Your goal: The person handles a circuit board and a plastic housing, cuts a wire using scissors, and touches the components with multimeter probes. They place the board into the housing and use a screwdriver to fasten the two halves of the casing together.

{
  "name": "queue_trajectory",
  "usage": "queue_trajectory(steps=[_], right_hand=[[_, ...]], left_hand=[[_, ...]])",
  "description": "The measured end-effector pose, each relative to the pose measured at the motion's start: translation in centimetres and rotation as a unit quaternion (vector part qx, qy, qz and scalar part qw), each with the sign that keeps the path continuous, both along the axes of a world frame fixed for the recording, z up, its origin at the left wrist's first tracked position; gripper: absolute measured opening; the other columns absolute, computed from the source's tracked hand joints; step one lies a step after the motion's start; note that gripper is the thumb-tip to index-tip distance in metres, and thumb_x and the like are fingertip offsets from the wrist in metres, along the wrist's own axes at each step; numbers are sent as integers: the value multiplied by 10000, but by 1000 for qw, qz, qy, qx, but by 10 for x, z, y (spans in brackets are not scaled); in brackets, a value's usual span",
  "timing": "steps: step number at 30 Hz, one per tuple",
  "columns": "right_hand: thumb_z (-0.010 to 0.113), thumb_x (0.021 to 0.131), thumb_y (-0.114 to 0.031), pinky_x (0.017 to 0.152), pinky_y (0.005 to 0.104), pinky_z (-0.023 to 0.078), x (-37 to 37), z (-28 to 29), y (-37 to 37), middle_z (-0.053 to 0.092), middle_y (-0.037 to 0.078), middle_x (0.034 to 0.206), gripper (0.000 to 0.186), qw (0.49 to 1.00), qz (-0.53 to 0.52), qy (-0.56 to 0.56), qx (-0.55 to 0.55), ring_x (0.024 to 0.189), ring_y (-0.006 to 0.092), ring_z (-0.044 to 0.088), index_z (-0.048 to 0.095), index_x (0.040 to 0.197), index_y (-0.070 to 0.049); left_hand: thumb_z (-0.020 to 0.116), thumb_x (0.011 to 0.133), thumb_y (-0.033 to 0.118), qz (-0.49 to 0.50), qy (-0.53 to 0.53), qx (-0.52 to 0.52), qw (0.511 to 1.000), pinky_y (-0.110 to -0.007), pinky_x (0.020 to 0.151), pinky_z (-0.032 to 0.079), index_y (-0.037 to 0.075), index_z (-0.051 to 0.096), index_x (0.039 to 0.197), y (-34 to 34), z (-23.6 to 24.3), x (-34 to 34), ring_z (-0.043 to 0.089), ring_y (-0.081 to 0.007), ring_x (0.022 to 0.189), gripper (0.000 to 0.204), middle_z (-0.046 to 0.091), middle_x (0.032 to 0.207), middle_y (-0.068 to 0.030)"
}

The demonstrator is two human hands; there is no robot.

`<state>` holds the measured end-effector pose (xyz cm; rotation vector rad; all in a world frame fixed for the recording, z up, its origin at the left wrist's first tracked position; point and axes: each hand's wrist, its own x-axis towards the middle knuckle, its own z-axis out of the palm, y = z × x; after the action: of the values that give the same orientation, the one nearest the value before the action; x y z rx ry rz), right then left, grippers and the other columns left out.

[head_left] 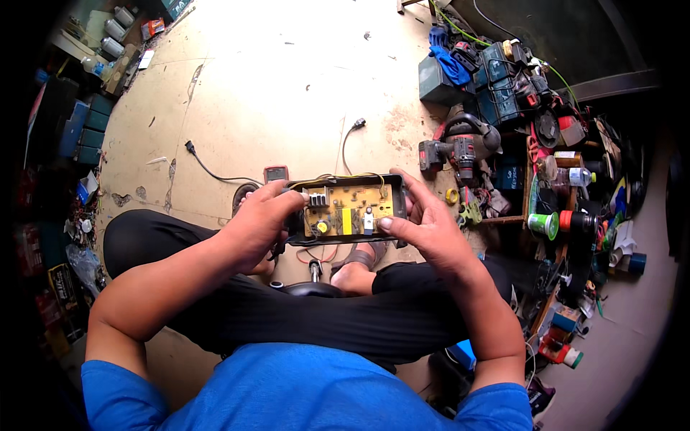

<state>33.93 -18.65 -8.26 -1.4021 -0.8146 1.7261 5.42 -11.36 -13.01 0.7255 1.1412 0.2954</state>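
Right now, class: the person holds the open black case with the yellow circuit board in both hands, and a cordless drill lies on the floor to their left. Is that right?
Not quite. The head view shows both hands, left and right, holding the case with its circuit board, but the drill lies on the floor to the person's right, not left.

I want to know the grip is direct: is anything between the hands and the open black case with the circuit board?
Nothing visible. The left hand grips the case at its left end and the right hand at its right end, fingers directly on the case. The circuit board lies uncovered.
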Motion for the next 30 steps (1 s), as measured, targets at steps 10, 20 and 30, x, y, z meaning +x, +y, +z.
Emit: queue_trajectory(steps=[10,20,30], right_hand=[[725,929,6,1100,341,508,15,-12,-4,643,155,1419,858,999,33,-28,-22,1282,187,627,293,1666,86],[792,900,-7,1216,366,415,14,-6,2,509,203,1583,1022,989,101,-101,29,1444,246,528,177,1711,79],[755,923,15,1221,368,412,12,-4,6,516,198,1578,971,995,69,-69,13,1436,235,530,191,1711,73]], left_hand=[[550,1039,214,-48,-1,-55,997,-305,775,521,94,501,1523,-8,12,18,638,-131,972,501,653,1169,-80],[573,1043,188,-42,-21,-24,999,-310,812,579,49,484,1506,-6,8,13,680,-137,990,491,673,1151,-106],[705,1006,184,-43,-45,25,998,-323,876,596,26,467,1506,-7,6,9,696,-184,1078,576,666,1250,-155]])
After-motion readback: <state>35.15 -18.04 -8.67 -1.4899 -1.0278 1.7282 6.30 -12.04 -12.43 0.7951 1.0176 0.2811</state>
